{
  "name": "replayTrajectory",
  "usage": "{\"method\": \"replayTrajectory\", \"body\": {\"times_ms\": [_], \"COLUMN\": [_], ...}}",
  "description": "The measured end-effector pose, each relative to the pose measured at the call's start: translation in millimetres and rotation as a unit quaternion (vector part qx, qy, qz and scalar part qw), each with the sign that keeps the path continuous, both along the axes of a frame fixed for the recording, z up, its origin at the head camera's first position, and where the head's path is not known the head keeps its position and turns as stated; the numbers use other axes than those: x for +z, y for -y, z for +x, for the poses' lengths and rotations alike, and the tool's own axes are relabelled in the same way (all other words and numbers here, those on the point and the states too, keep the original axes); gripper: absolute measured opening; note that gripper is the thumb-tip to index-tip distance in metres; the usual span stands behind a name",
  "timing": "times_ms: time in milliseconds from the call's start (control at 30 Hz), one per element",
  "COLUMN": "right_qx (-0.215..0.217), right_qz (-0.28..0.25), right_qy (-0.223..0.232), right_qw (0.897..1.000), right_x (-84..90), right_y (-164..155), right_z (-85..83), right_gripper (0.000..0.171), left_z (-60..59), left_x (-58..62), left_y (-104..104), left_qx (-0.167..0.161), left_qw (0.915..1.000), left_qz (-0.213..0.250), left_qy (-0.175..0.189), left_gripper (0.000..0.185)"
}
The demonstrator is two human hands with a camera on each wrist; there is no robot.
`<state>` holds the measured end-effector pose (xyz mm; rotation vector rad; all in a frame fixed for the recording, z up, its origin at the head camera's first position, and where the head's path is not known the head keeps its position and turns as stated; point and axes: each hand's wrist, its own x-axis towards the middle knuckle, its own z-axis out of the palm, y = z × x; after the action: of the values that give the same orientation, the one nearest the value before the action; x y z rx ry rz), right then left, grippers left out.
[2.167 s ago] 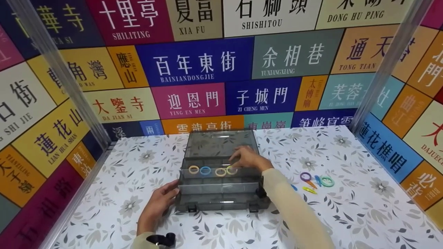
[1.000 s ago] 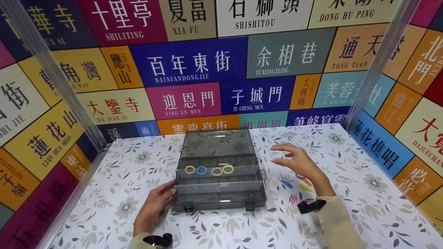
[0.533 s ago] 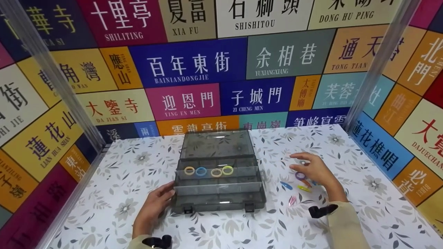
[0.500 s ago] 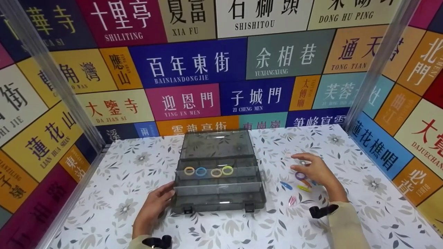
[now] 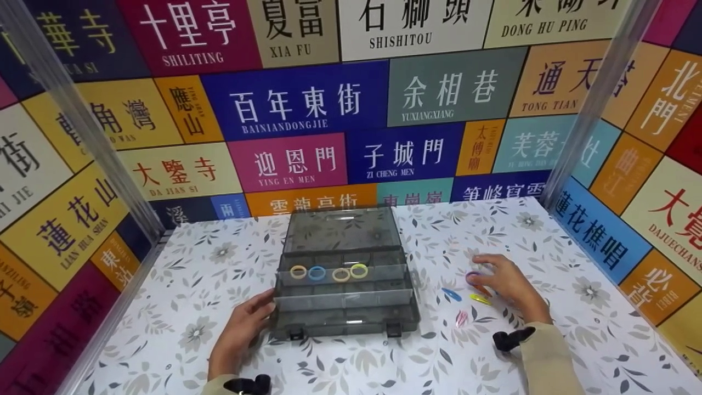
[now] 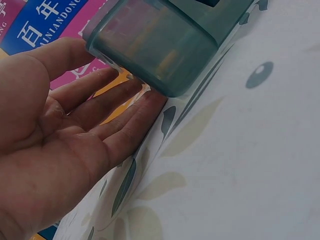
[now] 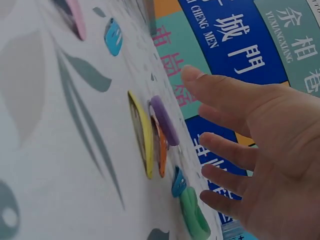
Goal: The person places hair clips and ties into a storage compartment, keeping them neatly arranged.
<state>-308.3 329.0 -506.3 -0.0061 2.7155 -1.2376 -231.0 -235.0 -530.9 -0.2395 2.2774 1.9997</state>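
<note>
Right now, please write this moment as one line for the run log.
left hand: open, touches box | right hand: open, over clips on table | four rings in box | lid open

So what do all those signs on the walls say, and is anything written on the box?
Back wall panels:
"SHILITING"
"XIA FU"
"SHISHITOU"
"DONG HU PING"
"BAINIANDONGJIE"
"YUXIANGXIANG"
"TONG TIAN"
"DA JIAN SI"
"YING EN MEN"
"ZI CHENG MEN"
Left wall: "LIAN HUA SHAN"
Other small captions are blurred or cut off.
Box: no writing visible.
</note>
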Motion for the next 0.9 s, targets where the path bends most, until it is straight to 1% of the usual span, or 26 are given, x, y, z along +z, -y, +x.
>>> {"method": "replayTrajectory", "body": {"times_ms": [167, 300, 433, 733, 900], "right_qx": [0.001, -0.011, -0.027, -0.035, -0.033], "right_qz": [0.013, 0.008, 0.007, 0.038, 0.052], "right_qy": [0.004, 0.02, 0.035, 0.024, 0.011], "right_qw": [1.0, 1.0, 0.999, 0.998, 0.998], "right_x": [-7.0, -9.8, -11.6, -12.9, -13.9], "right_y": [-0.2, 0.3, 1.2, 2.9, 3.4], "right_z": [1.7, 4.0, 5.1, 3.0, -0.1], "right_gripper": [0.073, 0.074, 0.07, 0.063, 0.054], "left_z": [0.8, 1.6, 1.5, 0.7, -1.7], "left_x": [-1.3, -1.7, -1.7, -0.5, -1.4], "left_y": [0.6, 1.1, 0.1, -1.3, 0.5], "left_qx": [-0.004, -0.008, -0.005, 0.003, 0.002], "left_qw": [1.0, 1.0, 1.0, 0.9999, 0.9999], "left_qz": [0.003, 0.003, 0.007, 0.016, 0.012], "left_qy": [0.001, 0.003, 0.002, 0.004, 0.01], "left_gripper": [0.049, 0.049, 0.049, 0.049, 0.048]}}
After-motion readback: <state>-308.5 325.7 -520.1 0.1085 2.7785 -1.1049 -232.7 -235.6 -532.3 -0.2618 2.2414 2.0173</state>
